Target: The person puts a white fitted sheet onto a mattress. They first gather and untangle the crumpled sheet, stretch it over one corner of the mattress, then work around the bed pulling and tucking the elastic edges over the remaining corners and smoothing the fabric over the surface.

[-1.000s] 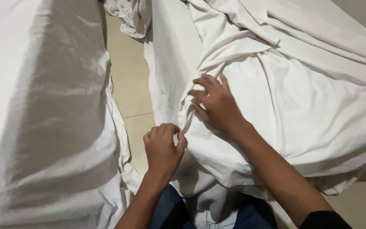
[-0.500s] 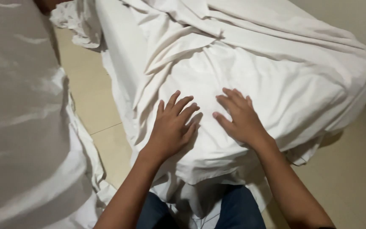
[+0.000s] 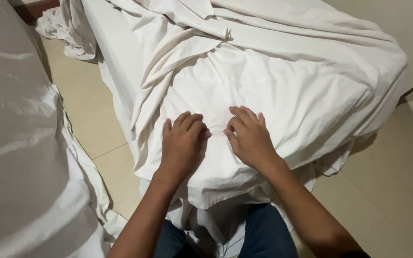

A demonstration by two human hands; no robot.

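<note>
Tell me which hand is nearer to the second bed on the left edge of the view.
Left. The left hand rests on the white sheet, on the side toward the second bed across the floor gap. The right hand lies beside it, farther away.

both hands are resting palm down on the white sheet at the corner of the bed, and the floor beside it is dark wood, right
Not quite. The floor is pale beige tile, not dark wood; the head view shows it. The rest holds: the left hand and right hand rest palm down on the white sheet at the bed's corner.
</note>
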